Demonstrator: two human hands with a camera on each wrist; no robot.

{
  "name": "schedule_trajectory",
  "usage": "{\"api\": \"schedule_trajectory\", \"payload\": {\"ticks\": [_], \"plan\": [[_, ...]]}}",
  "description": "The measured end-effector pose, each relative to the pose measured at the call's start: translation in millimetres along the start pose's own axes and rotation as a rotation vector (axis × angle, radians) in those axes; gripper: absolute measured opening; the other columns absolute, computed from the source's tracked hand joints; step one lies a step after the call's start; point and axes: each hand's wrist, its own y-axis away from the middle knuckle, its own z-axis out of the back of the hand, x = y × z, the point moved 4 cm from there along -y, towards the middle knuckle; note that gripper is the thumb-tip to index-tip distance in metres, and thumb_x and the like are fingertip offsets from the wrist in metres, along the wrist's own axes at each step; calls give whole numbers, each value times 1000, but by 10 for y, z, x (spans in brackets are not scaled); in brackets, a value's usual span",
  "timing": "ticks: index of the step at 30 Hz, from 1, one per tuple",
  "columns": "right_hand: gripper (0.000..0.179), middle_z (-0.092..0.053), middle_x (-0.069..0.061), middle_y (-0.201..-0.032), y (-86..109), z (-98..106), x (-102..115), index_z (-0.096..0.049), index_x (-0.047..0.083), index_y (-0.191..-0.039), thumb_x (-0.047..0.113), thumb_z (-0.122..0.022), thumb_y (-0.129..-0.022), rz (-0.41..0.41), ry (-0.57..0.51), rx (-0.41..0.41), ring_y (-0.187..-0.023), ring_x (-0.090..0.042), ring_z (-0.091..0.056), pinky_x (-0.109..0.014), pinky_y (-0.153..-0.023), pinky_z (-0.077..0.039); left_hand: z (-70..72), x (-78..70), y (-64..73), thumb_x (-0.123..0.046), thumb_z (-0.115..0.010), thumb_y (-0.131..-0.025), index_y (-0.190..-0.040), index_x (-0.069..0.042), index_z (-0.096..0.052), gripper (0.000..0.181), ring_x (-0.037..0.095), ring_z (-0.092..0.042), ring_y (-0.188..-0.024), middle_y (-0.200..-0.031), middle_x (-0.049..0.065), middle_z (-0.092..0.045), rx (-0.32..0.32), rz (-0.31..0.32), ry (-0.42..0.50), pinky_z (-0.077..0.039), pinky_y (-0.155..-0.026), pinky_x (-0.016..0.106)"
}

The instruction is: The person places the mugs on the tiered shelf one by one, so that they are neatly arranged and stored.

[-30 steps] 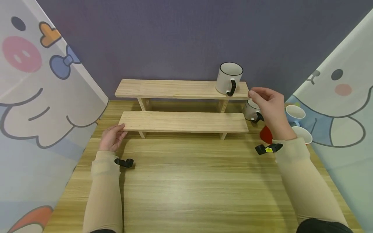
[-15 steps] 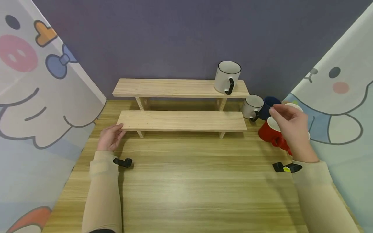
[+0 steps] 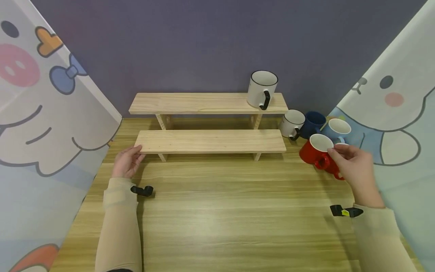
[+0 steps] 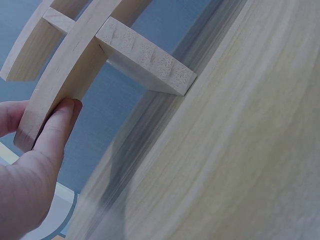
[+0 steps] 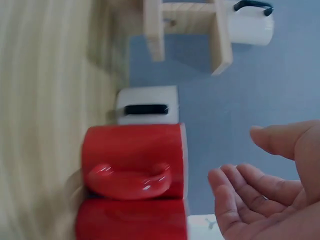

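Observation:
My left hand [image 3: 126,163] grips the left end of the lower board [image 3: 210,141] of a two-tier wooden shelf; in the left wrist view the thumb and fingers [image 4: 56,127] pinch that end from both sides. My right hand [image 3: 358,172] hovers beside two red mugs, thumb and fingers apart and nothing between them. The nearer-left red mug [image 5: 132,145] has its handle towards me; the other red mug [image 5: 132,220] sits right against it, partly hidden behind the hand in the head view. A white mug with a black rim and handle [image 3: 259,94] stands on the right of the upper board [image 3: 190,102].
Right of the shelf, on the wooden table [image 3: 204,211], stand another black-handled white mug [image 3: 288,127], a dark blue mug [image 3: 308,128] and a light blue mug [image 3: 331,134]. A dark wall [image 3: 190,45] rises behind; cartoon-printed panels [image 3: 394,124] flank both sides.
My right hand has moved from the shelf's right end down and right to the red mugs, uncovering the blue mugs. The left hand keeps its hold on the lower board.

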Motion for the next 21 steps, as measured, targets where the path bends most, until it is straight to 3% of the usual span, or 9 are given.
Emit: {"api": "schedule_trajectory", "payload": {"ticks": [2, 6, 9, 14, 21], "plan": [[46, -61, 25, -83, 36, -9, -60, -67, -7, -122, 33, -70, -99, -21, 18, 18, -75, 4, -56, -14, -50, -50, -1, -2, 4, 4, -64, -99, -103, 2, -67, 5, 18, -71, -85, -96, 13, -69, -1, -2, 1, -57, -87, 22], [49, -72, -6, -92, 77, -40, -148, -67, -9, -121, 35, -68, -99, -52, 69, 30, -77, 2, -55, -13, -52, -51, 8, -4, 4, 4, -64, -99, -102, 3, -68, 5, 19, -71, -84, -95, 14, -70, -1, -2, 16, -57, -87, 22], [47, -70, -26, -101, 83, -90, -205, -68, -11, -115, 34, -66, -101, -51, 152, 53, -81, -11, -58, -14, -52, -49, 15, -4, 4, 5, -64, -99, -101, 4, -68, 5, 19, -72, -84, -94, 15, -70, 4, -1, 24, -57, -86, 23], [48, -70, -27, -97, 87, -176, -291, -70, -11, -107, 36, -60, -104, -42, 226, 120, -86, -34, -57, -27, -55, -46, 15, 1, 6, 4, -65, -99, -100, 3, -69, 5, 18, -71, -82, -93, 14, -70, 9, -3, 16, -59, -83, 22], [47, -70, -25, -91, 82, -270, -327, -70, -15, -106, 30, -54, -106, -28, 198, 131, -82, -34, -55, -30, -57, -44, 4, 2, 3, 4, -66, -98, -100, 3, -69, 4, 18, -71, -83, -94, 13, -70, 10, -13, 3, -59, -82, 22]]}}
